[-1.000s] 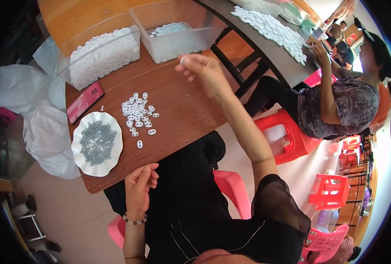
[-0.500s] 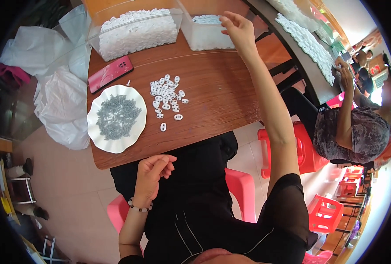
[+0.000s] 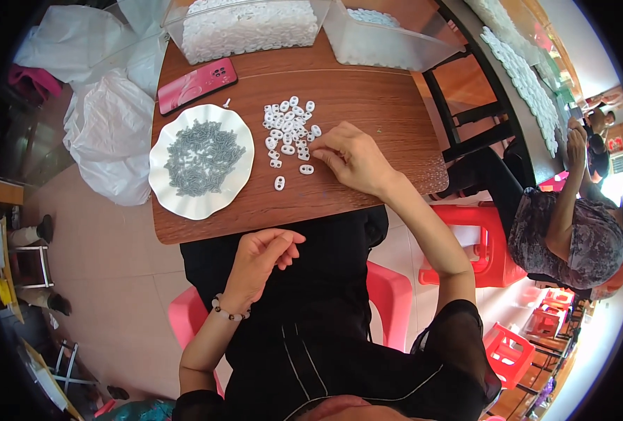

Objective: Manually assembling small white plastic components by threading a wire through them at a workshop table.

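Small white oval plastic pieces, each with two holes, lie in a loose pile [image 3: 288, 125] on the brown table. At the pile's right edge is my right hand [image 3: 357, 158], fingers bent and pressed together, the tips against the outermost pieces. Whether a piece is between them is hidden. My left hand [image 3: 259, 263] is held over my lap, just off the table's front edge, its thumb and fingers closed; anything inside it is too small or covered. Left of the pile, a white scalloped plate [image 3: 163, 168] carries many small grey pins [image 3: 202, 158].
Behind stand a clear bin [image 3: 248, 38] heaped with white pieces and a second clear bin [image 3: 388, 48] holding fewer. A pink phone [image 3: 198, 85] lies above the plate. White plastic bags [image 3: 111, 133] are at the left. Another person [image 3: 564, 231] works at a dark table on the right.
My right hand has come down from the second bin to the right edge of the pile. My left hand stays closed near the table's edge. The whole view has shifted slightly.
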`<act>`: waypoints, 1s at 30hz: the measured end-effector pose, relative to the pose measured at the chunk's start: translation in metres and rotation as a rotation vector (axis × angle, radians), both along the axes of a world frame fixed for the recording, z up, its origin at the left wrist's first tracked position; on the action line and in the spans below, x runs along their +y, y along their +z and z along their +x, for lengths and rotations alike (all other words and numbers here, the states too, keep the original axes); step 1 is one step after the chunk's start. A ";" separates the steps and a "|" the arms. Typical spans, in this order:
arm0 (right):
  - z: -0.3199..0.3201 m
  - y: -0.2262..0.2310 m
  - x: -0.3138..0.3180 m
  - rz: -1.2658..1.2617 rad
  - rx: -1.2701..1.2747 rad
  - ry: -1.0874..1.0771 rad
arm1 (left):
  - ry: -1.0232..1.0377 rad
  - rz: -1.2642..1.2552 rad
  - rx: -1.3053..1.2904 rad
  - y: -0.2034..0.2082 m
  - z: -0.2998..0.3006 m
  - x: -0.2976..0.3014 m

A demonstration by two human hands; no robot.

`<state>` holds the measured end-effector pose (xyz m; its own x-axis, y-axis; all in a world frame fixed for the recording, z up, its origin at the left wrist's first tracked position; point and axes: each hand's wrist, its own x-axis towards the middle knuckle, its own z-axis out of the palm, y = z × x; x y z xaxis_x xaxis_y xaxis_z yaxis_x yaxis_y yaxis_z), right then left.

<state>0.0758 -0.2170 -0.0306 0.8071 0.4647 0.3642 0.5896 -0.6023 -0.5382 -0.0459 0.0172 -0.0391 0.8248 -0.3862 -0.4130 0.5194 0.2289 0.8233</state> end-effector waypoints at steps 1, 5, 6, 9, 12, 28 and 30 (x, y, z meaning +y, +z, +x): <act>0.000 0.000 0.003 0.003 0.003 0.005 | -0.013 0.000 -0.007 0.000 0.000 -0.001; 0.002 0.000 0.019 -0.036 -0.018 0.068 | -0.020 0.017 -0.007 0.001 0.000 -0.004; 0.003 -0.001 0.023 -0.052 -0.020 0.086 | -0.021 0.018 -0.005 0.000 0.000 -0.005; 0.005 -0.004 0.036 -0.064 -0.073 0.106 | -0.034 0.014 0.003 -0.002 0.000 -0.005; 0.006 -0.008 0.047 -0.103 -0.082 0.128 | -0.046 0.011 0.010 -0.003 0.000 -0.003; 0.010 -0.013 0.060 -0.234 -0.088 0.125 | 0.013 0.048 -0.027 -0.002 0.004 0.000; 0.008 -0.014 0.056 -0.122 -0.104 0.064 | 0.022 0.055 -0.039 -0.001 0.005 0.001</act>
<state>0.0842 -0.1607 -0.0442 0.7353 0.5597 0.3820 0.6776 -0.6189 -0.3973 -0.0410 0.0179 -0.0403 0.8486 -0.3455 -0.4006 0.4823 0.1941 0.8542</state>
